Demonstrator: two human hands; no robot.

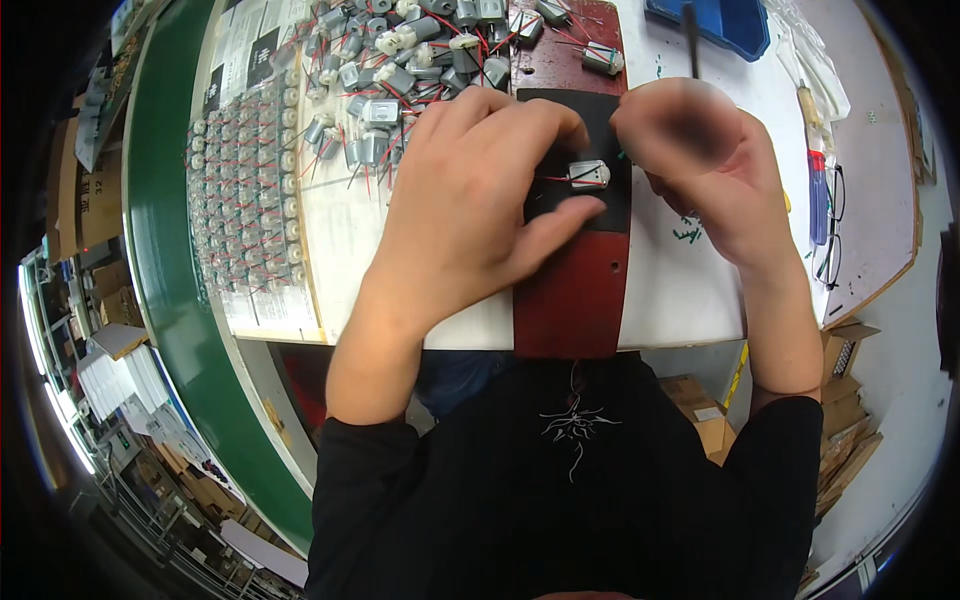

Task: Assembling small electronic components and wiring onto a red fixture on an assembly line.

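A small silver motor with a white end cap (588, 175) lies on a black mat (575, 105) on top of a dark red board (568, 290). My left hand (465, 190) arches over the mat with fingers apart. Its thumb and forefinger stand on either side of the motor, with a gap visible around it. A red wire runs from the motor toward that hand. To the right of the mat, my right hand (715, 165) is closed round a thin dark rod-like tool (690, 40) pointing away from me. Blur hides part of its grip and the tool's exact kind.
Many loose motors with red and black wires (400, 75) are heaped at the far left-centre. Rows of wired motors (245, 190) stand on the left. A blue tray (712, 28) is at the far right. Green scraps (688, 235), a handled tool (818, 195) and glasses (835, 235) lie rightward.
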